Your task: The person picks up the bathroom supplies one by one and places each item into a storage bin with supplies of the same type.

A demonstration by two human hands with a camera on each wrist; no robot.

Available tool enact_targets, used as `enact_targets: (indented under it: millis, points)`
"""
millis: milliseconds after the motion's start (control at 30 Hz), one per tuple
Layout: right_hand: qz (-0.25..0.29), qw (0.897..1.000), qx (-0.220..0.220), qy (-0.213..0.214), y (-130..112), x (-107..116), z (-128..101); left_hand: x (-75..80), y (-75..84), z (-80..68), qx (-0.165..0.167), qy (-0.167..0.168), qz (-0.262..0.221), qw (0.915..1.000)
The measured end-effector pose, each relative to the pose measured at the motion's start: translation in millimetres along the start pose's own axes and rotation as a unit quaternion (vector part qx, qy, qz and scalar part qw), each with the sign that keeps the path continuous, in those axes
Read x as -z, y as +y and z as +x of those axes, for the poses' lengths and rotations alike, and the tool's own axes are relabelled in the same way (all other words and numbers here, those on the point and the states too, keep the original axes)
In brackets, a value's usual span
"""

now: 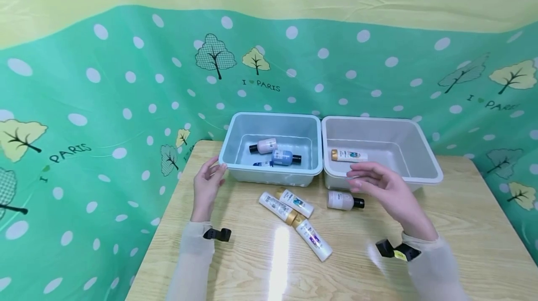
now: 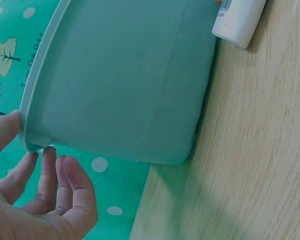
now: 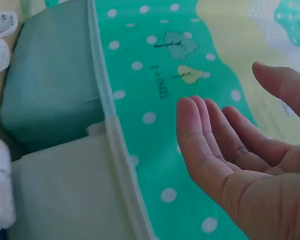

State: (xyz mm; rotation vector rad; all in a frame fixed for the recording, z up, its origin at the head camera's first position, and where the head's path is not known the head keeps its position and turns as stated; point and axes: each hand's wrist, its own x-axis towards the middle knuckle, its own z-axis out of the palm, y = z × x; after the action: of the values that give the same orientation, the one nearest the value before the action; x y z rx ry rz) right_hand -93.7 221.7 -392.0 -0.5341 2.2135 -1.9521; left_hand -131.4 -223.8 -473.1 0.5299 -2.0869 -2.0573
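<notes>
At the front left corner of a light blue bin [image 1: 271,173], my left hand [image 1: 208,183] holds the rim between thumb and fingertips. The left wrist view shows the thumb [image 2: 6,131] at the rim and the fingers curving beneath it. My right hand [image 1: 384,189] hovers at the front of a grey bin [image 1: 424,151], fingers loosely bent and nothing in them. Inside the blue bin lie a pink bottle [image 1: 267,145], a blue bottle [image 1: 282,157] and a partly hidden dark blue-labelled item [image 1: 263,164]. One white gold-capped bottle [image 1: 350,155] lies in the grey bin.
Before the bins, three white gold-capped bottles lie close together on the wooden table [image 1: 244,254], among them a lower one [image 1: 314,238]. A pale pink black-capped bottle [image 1: 341,200] lies before the grey bin. A green dotted cloth [image 1: 168,72] hangs behind.
</notes>
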Motion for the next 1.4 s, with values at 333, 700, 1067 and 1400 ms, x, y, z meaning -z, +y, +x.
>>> enact_targets:
  millis: [333,700,1067,1400]
  points:
    - [0.094,0.996,-0.004,0.000,45,14,-27,-0.7,-2.5,0.7,-0.006,-0.001,-0.003,1.0000]
    - [-0.014,0.996,-0.060,0.061,71,21,-38,-1.3,-3.5,-0.4,-0.016,-0.002,-0.010,0.9998]
    - [-0.071,0.983,-0.137,0.102,98,22,-43,-1.1,-5.6,-0.8,-0.008,-0.002,-0.008,0.9999]
    - [-0.046,0.976,-0.184,0.110,120,19,-40,-1.3,-6.1,0.5,-0.006,-0.004,-0.010,0.9999]
